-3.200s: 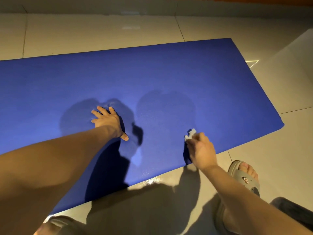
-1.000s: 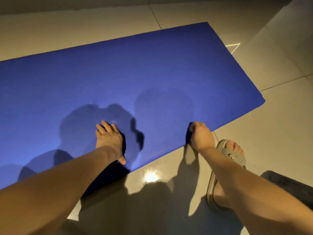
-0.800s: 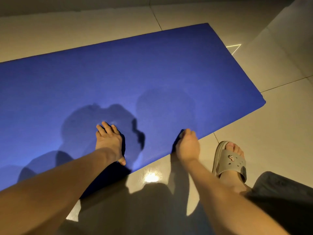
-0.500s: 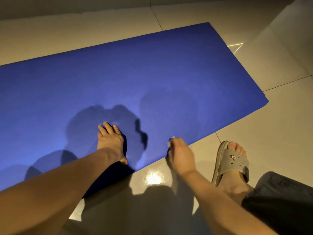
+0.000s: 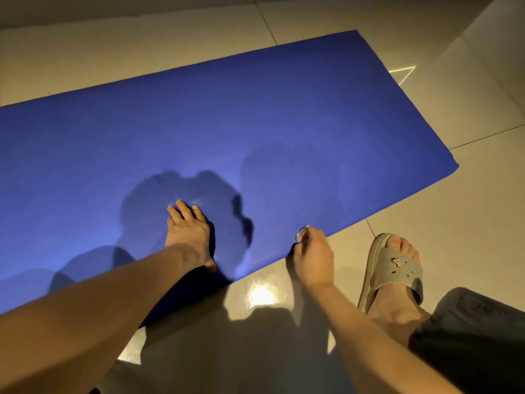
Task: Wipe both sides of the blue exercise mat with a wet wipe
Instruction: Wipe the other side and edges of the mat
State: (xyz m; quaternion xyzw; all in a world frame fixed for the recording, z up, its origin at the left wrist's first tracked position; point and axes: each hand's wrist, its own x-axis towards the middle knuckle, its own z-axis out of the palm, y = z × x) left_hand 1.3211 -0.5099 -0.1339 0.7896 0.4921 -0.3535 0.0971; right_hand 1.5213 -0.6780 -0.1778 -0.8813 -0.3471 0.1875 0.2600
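Observation:
The blue exercise mat [image 5: 255,123] lies flat on the tiled floor and fills most of the view. My left hand [image 5: 189,230] presses flat on it near the front edge, fingers spread. My right hand [image 5: 314,255] grips a small crumpled white wet wipe [image 5: 301,232] at the mat's near edge; only a bit of the wipe shows past my fingers. Shadows of my head and arms fall on the mat.
Beige glossy floor tiles [image 5: 468,223] surround the mat. My right foot in a tan slide sandal [image 5: 393,268] stands just right of my right hand, close to the mat's edge. A dark trouser leg [image 5: 468,342] fills the lower right corner.
My right hand slid left along the mat's near edge, then stayed there with the wipe. The left hand stayed planted. The view shifted slightly.

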